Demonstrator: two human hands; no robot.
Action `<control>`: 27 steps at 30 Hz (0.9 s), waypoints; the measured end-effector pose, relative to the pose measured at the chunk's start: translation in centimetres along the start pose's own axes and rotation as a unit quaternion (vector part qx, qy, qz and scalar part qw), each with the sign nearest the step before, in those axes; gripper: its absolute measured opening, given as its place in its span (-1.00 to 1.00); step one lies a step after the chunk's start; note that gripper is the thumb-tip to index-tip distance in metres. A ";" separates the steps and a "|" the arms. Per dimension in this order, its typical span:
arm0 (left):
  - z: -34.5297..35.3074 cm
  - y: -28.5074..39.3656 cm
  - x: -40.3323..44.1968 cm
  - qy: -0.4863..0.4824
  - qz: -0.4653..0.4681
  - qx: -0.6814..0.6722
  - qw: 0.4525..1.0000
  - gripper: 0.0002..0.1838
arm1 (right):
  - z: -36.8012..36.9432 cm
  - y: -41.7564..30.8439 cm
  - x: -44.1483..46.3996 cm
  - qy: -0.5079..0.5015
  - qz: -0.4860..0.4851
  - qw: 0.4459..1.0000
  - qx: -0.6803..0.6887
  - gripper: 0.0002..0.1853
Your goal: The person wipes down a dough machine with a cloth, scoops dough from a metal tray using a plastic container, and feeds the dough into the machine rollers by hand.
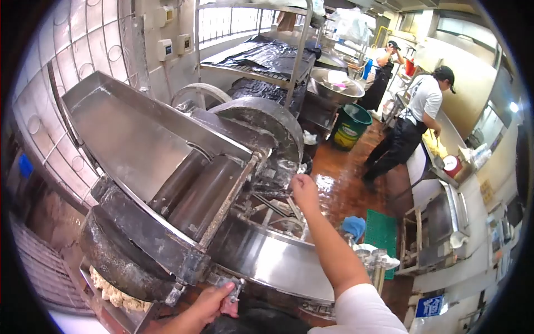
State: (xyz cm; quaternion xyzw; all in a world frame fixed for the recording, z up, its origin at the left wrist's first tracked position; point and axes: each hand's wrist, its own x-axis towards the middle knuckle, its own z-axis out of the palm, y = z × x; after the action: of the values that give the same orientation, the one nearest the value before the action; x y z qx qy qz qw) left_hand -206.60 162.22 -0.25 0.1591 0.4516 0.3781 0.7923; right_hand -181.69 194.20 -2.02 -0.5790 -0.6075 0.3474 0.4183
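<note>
In front of me stands a floury metal dough roller machine (167,228), with two dark rollers (206,192) beside its sloping steel hopper (128,133). At its lower corner, my left hand (214,303) is closed around a small grey metal knob (236,286), the thumb on top. My right hand (305,192) reaches out to the far right side of the machine. Its fingers are curled into a fist by a small metal knob (301,168); what lies inside the fist is hidden. Below the hand shows a curved steel cover (272,259).
Pale dough (114,289) lies under the machine at left. A rack (300,61) with black plastic, a large steel bowl (334,86) and a green bucket (350,128) stand behind. One co-worker (423,106) works at the right counter; another person (384,67) stands farther back.
</note>
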 end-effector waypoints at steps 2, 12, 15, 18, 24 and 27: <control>-0.5 0.7 0.9 -0.056 0.037 0.009 0.998 -0.39 | -0.2 -1.1 -2.3 0.095 -0.221 0.952 -0.189 -0.59; 0.8 -1.1 3.6 -0.130 0.142 -0.153 0.969 -0.63 | 0.1 -0.6 -1.2 0.043 -0.258 0.937 -0.234 -0.60; 1.0 -2.2 3.3 0.045 0.156 -0.064 0.985 -0.57 | 0.9 -1.3 0.6 -0.024 0.022 0.998 -0.052 -0.55; 0.3 -3.2 1.6 0.016 0.178 -0.053 0.983 -0.54 | 1.1 -1.5 1.3 -0.087 0.266 0.927 0.248 -0.49; 1.0 -1.0 -0.9 0.021 0.047 -0.011 0.999 -0.50 | 0.4 -0.5 0.1 -0.067 0.194 0.953 0.221 -0.56; -0.3 -1.2 0.9 -0.082 0.013 -0.109 0.991 -0.46 | -0.4 -1.3 -3.0 0.031 -0.111 0.988 -0.100 -0.45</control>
State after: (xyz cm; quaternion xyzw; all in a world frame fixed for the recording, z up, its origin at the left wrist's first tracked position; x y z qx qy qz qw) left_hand -206.06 162.07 -1.67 0.1082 0.3394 0.4206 0.8344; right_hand -181.92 191.06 -0.98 -0.5575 -0.6867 0.2179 0.4124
